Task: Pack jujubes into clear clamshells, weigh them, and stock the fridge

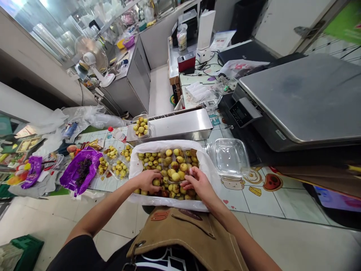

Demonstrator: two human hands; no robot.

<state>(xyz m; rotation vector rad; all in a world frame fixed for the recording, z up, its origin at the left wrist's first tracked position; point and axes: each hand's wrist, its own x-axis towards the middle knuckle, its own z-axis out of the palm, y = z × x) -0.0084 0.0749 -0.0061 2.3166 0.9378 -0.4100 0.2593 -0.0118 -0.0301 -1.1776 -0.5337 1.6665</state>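
Clear punnet [171,160] of yellow fruit [175,176]: right hand [199,183] grips it, left hand [146,180] curled beside.

- Big steel-topped scale [299,94] at right, w/ dark control panel [241,114] on its near-left side
- Long stainless box [180,124] on the tiled counter, far of the fruit
- Tiled counter [282,199] w/ cartoon food pics, right
- Purple plastic bag [80,169] w/ dark sprigs, left; 2nd purple bag [33,172] further left
- Bottle w/ red cap [117,134] beside crumpled clear plastic [96,117], far left
- White pedestal fan [91,54] by steel cabinets [138,73], far left
- Red-and-black device [186,62] & tall white box [205,30] on far counter
- Green crate [25,252] on floor, near left
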